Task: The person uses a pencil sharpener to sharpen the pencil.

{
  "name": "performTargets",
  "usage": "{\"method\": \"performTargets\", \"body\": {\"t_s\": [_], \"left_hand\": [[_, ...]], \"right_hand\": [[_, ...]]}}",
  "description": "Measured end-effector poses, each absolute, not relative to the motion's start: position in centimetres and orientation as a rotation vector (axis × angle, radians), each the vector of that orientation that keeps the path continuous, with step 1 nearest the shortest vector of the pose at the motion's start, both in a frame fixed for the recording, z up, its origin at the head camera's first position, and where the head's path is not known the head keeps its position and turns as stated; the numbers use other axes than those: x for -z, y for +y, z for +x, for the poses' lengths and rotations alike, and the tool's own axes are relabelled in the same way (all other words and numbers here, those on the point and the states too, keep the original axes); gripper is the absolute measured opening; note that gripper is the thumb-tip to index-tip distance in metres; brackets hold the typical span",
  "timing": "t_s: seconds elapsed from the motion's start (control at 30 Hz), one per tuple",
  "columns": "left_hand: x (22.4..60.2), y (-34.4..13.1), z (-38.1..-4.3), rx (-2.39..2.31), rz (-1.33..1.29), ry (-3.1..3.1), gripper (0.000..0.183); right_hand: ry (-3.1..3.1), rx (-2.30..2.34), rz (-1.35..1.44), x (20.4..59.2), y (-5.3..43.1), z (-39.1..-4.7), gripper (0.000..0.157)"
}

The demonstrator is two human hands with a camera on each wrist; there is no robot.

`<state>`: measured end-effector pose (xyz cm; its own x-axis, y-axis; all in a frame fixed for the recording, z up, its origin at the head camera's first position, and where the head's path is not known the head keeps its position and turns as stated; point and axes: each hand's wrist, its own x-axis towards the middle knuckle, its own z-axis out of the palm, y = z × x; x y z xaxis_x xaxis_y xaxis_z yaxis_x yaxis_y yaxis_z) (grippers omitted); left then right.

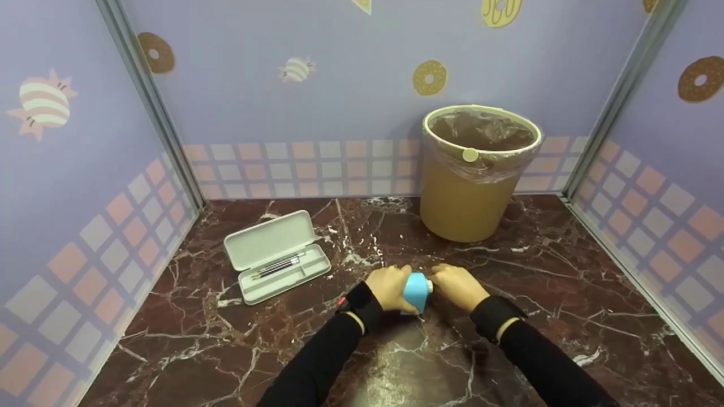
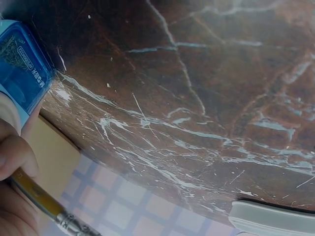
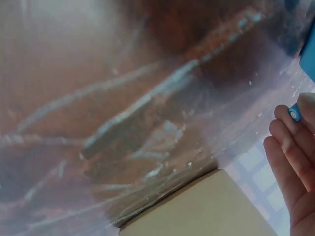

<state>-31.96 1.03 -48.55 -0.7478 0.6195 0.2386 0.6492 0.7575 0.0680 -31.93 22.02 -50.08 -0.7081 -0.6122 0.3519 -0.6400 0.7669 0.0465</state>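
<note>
Biggest thing in here is the purple wall (image 1: 362, 113) on three sides, snack drawings (image 1: 430, 78) up top and pink and white checks lower down. Next is the dark red marble-look table (image 1: 254, 350), pale veins all over. Far right on it there's a yellowish bin (image 1: 464, 203), upright, clear plastic liner (image 1: 483, 170) folded over the rim. Over to the left sits a pale pencil case (image 1: 285, 280), open, its lid (image 1: 270, 240) tipped up on the far side. Two hands near the middle, both in black sleeves (image 1: 322, 353): the left hand (image 1: 389, 287) is wrapped round a blue pencil sharpener (image 1: 416, 291), and the right hand (image 1: 457, 285) is just beside it on the right. So the sharpener is between the hands, right of the case and nearer than the bin; can't tell if it touches the tabletop. Dark bits (image 2: 15, 54) show behind its see-through window. A few pencils (image 1: 280, 265) lie in the case, and another brownish pencil (image 2: 37, 194) sticks out from the left fingers, other end hidden. Tiniest bit: the right fingertips are pinching a little blue knob (image 3: 295, 113)
</note>
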Motion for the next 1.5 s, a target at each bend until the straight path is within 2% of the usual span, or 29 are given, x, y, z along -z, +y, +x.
{"method": "performTargets", "body": {"t_s": [0.33, 0.73, 0.9, 1.07, 1.5], "left_hand": [[48.3, 1.3, -32.0, 0.232, -0.984, -2.758, 0.069], [48.1, 1.1, -31.9, 0.265, -0.956, -2.798, 0.068], [48.3, 0.8, -31.9, 0.265, -0.927, -2.795, 0.068], [48.6, 0.9, -31.8, 0.236, -0.906, -2.792, 0.067], [48.6, 1.4, -31.6, 0.166, -0.901, -2.77, 0.067]], "right_hand": [[-2.571, -0.096, 0.939, 50.7, 22.5, -30.6, 0.011], [-2.5, -0.097, 1.02, 51.3, 22.5, -28.1, 0.006], [-2.45, -0.078, 1.075, 50.6, 22.4, -26.8, 0.005], [-2.4, -0.053, 1.126, 49.6, 22.6, -26.1, 0.011], [-2.429, -0.104, 1.131, 47.8, 23.2, -25.2, 0.013]]}}
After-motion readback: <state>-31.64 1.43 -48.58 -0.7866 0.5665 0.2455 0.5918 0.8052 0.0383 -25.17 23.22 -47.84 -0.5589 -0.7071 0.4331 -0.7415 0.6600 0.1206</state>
